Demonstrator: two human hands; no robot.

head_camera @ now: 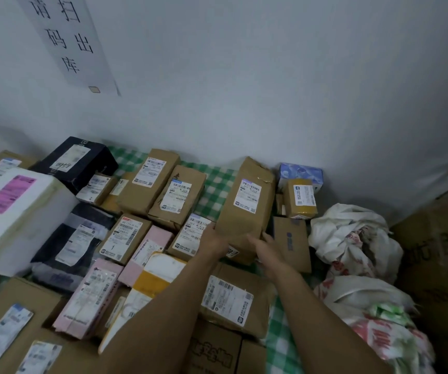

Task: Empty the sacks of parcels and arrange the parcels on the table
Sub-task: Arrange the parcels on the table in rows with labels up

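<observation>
Toward twelve o'clock on the worktop (214, 190), a long brown parcel (247, 209) sits label-up between both hands. The left hand (214, 238) meets its near-left edge and the right hand (264, 245) its near-right corner; blur hides whether the fingers curl round it or only press flat. The step in hand seems to be seating this parcel in the row. Doing it well likely means pressing evenly from nine and three o'clock, keeping the label up, and sliding it straight into the gap without nudging the labelled parcel (190, 238) at nine or the flat box (290, 241) at three. Crumpled sacks (352, 233) lie further toward three o'clock.
</observation>
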